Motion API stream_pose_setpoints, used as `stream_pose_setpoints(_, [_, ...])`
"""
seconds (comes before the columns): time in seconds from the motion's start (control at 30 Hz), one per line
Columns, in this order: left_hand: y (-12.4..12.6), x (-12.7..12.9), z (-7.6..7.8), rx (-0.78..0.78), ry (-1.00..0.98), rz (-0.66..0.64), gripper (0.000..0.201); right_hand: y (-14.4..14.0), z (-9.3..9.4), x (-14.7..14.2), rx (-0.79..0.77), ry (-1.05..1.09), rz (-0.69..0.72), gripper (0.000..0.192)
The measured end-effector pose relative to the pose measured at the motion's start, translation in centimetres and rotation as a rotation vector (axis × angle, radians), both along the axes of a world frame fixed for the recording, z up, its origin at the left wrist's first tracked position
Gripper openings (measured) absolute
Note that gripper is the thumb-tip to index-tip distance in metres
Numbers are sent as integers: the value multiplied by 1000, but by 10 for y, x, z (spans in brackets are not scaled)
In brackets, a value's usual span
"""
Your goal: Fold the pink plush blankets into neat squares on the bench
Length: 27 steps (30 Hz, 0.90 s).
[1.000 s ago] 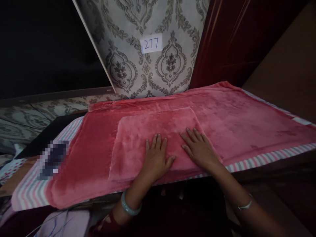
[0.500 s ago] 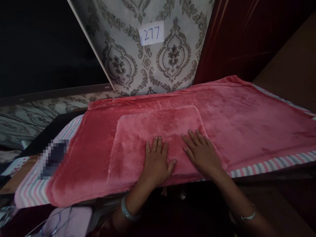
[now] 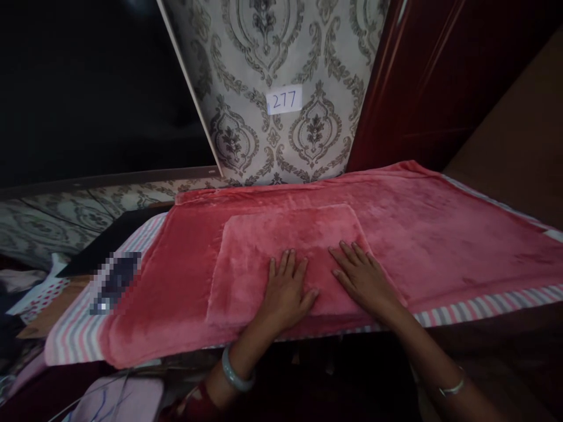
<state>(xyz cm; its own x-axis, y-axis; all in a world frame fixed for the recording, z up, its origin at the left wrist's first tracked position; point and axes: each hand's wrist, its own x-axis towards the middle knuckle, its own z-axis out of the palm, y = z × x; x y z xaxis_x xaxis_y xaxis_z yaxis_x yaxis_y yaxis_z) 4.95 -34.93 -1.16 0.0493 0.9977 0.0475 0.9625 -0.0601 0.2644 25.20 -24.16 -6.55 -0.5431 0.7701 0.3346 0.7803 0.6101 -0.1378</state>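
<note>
A plush pink cloth piece [image 3: 246, 252], roughly square, lies flat on a larger pink plush blanket [image 3: 440, 234]. My left hand [image 3: 285, 293] rests palm down on the square piece, fingers stretched out and thumb pointing right. To its right, my right hand [image 3: 365, 278] also lies flat with fingers apart, near the right edge of the piece. Neither hand grips anything. Under the blanket, a striped cloth [image 3: 74, 328] in pink, grey and white shows at the left end and along the front edge.
A pixelated dark patch [image 3: 116, 281] covers something on the striped cloth. Behind stand a black screen [image 3: 88, 88], a patterned wall with a "277" paper [image 3: 284, 99], and a dark red panel [image 3: 409, 88]. A pale pink padded surface [image 3: 123, 398] sits low at left.
The camera view has tilted up, so the wall and cloths appear lower and slightly to the right. Both hands stay flat on the square piece in nearly the same place.
</note>
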Motion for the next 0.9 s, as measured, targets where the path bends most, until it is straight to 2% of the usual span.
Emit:
stream_pose_setpoints(0.1, [-5,-20,11,-43,-103,-67,72,9,10,4,-52,-3,40,57])
stream_pose_setpoints(0.23, [-1,-61,33,-48,-151,-118,72,23,38,-5,-38,-4,101,59])
stream_pose_setpoints(0.37, [31,-93,55,-96,-47,-25,73,40,69,-39,-85,-61,122,58])
stream_pose_setpoints(0.47, [58,-99,62,-130,89,58,70,53,85,-73,-145,-110,129,60])
stream_pose_setpoints(0.53, [70,-97,58,-108,167,92,68,58,86,-91,-140,-123,144,61])
stream_pose_setpoints(0.63, [76,-93,41,-32,244,132,68,62,76,-108,-131,-127,170,60])
stream_pose_setpoints(0.77, [75,-92,16,42,270,169,67,61,57,-112,-140,-130,176,60])
stream_pose_setpoints(0.9, [77,-96,7,21,256,156,66,60,52,-113,-150,-138,165,58])
